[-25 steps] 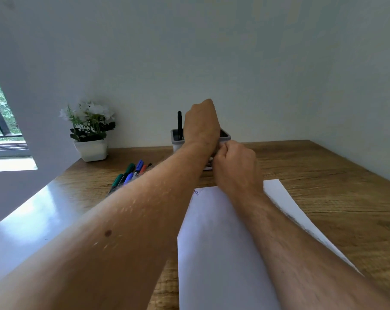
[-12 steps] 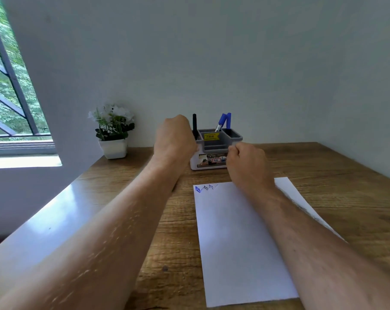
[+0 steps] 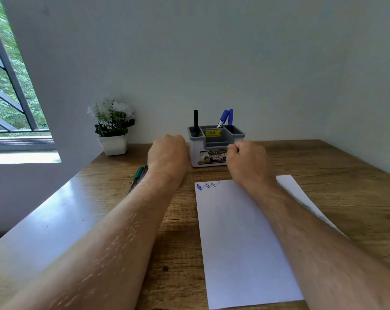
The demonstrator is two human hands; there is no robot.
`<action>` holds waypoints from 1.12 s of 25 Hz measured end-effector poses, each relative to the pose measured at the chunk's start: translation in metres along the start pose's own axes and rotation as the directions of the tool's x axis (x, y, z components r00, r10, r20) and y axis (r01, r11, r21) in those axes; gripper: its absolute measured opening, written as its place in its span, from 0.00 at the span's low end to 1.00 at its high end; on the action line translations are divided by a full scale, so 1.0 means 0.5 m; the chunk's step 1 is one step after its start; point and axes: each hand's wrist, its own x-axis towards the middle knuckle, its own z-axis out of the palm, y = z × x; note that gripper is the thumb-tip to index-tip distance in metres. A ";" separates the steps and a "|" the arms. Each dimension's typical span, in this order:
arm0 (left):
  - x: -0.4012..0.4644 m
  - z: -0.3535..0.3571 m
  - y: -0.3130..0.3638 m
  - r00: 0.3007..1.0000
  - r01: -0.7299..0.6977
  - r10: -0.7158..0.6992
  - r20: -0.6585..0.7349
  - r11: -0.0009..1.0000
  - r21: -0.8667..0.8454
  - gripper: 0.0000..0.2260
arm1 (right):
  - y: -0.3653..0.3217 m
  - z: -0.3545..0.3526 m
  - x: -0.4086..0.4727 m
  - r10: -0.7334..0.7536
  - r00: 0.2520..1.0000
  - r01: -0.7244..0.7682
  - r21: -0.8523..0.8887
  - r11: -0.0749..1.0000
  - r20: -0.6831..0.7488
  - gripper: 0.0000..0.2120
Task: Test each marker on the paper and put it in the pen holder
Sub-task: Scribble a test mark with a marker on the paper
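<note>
A wooden table (image 3: 323, 175) fills the lower half of the view, its left side glossy with reflected light. At about ten o'clock, near the wall (image 3: 212, 63), stands a white pot (image 3: 113, 144) with a white-flowered plant (image 3: 112, 118). At nine o'clock is a barred window (image 3: 8, 90) with green trees behind it.

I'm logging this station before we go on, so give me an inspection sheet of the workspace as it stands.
Surface: wooden desk, glossy at left.
Job's things: paper with blue scribbles at its top left; pen holder holding a black marker and two blue markers; green marker beside the left wrist.
Clutter: potted plant.
Grippers: left hand and right hand curled; grasp hidden.
Cables: nothing seen.
Surroundings: window, plain wall.
</note>
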 end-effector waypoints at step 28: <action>0.003 0.027 0.003 0.997 0.050 -0.046 0.054 0.996 -0.079 0.07 | 0.001 0.003 0.004 0.012 1.000 -0.011 -0.024 1.000 0.022 0.14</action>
